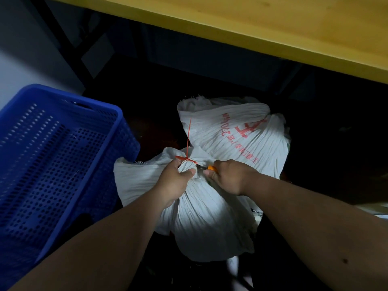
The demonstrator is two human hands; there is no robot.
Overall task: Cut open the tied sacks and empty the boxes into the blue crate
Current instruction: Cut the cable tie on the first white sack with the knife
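The left hand (175, 181) grips the gathered neck of a white woven plastic sack (201, 217), just below its thin red string tie (186, 158). The right hand (227, 177) holds an orange-handled cutter (210, 168), tip at the tie. A second white sack with red print (241, 133) lies beyond both hands. A blue perforated plastic crate (63, 156) stands left of the left hand, a yellow wooden tabletop (252, 24) further beyond.

a white woven sack (201, 217) stands on the floor, neck bunched and tied with red string (185, 159). a second white sack (241, 135) lies behind it. the blue crate (117, 131) sits beside, perforated.
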